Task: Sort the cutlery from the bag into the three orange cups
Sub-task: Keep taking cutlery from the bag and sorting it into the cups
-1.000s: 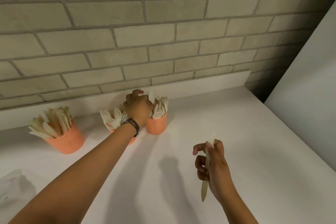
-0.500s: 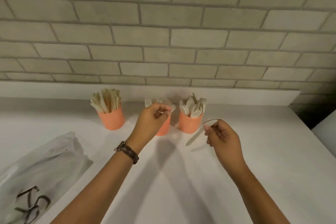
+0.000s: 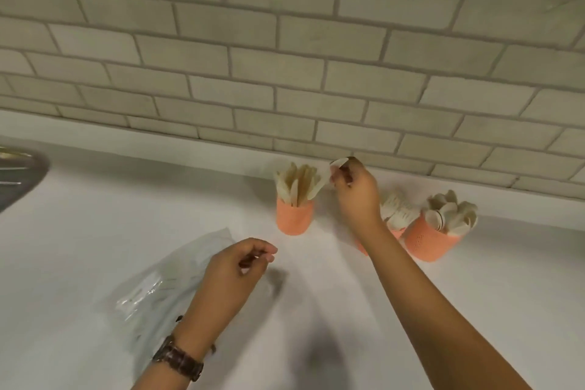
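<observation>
Change from 0.5 s ago: left hand has left the middle cup and come back toward the body, no fork in it any more; right hand has carried its knife across from the spoon cup to the knife cup; the view has swung left, so the cups now sit right of centre. Left hand: fingers loosely curled, thumb and forefinger tips close together, nothing seen between them; it hovers over the white counter, touching nothing. Wristwatch on that wrist. Right hand: thumb and fingertips pinch the pale wooden knife, one end showing above the fingers; lower end not clear, cannot tell if it is in among the others. Knife cup, orange, full of upright knives, stands just left of the right hand, beyond the left hand. Fork cup lies behind the right wrist, mostly hidden by the forearm. Spoon cup sits just right of that forearm, touching or nearly touching the fork cup. Clear plastic bag lies flat under and left of the left hand, some cutlery faintly visible inside. Brick wall behind the cups. Grey blurred metal object far left of both hands.
</observation>
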A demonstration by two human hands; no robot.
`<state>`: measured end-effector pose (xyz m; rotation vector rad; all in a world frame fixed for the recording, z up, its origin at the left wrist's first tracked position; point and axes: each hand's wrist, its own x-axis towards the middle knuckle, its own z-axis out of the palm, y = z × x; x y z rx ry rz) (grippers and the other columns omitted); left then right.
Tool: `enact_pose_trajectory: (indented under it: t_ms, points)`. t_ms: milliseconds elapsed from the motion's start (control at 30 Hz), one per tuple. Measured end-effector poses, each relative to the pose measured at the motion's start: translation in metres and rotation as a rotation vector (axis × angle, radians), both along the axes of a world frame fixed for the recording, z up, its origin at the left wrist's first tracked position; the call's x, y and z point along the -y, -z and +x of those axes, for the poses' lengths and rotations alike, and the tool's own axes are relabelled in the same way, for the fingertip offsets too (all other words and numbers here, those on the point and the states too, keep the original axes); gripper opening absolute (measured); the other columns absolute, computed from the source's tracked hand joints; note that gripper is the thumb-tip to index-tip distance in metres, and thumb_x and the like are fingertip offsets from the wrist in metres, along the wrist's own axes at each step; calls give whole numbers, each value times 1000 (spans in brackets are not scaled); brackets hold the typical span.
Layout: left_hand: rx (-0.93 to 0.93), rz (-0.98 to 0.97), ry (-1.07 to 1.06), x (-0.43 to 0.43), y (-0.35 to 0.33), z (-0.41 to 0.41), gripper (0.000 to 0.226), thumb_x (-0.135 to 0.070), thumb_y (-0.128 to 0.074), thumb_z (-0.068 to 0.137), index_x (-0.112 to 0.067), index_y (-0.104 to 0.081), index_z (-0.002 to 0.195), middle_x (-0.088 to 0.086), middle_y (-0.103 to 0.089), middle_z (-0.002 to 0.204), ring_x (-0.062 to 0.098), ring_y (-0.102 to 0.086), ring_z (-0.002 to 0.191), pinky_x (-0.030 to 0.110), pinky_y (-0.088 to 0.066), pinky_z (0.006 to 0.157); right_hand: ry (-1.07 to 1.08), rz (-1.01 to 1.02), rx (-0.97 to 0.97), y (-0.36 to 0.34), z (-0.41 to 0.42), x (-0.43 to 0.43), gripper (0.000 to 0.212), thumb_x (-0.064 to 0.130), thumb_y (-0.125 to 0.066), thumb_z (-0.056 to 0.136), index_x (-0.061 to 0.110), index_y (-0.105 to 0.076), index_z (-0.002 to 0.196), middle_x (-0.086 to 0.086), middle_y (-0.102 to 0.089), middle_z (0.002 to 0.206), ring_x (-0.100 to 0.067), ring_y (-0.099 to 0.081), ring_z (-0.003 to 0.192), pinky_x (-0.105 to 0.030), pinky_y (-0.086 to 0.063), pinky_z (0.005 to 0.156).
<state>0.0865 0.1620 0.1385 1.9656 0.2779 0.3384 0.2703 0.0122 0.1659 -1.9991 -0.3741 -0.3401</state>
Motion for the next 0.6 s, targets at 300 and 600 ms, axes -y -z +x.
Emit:
enact_pose_trajectory:
  t_ms: [300, 600]
  points:
    - [-73, 70, 92, -92, 4, -27, 20, -16, -66, 83, -36, -70, 82, -29, -67, 89, -3, -62, 86, 6, -45, 79, 229, -295, -116, 18, 27, -59, 25, 20, -43, 96, 2, -57, 84, -10, -56, 76, -24, -50, 71, -28, -30, 61]
    - [-64, 147, 165, -109, 15, -44, 27, -20, -74, 76, -46, -68, 80, -28, -62, 96, -5, -58, 94, 5, -41, 82, 115, -616, -388, 40, 24, -67, 24, 17, -49, 91, 3, -68, 96, -13, -70, 102, -31, -64, 93, -27, -43, 73]
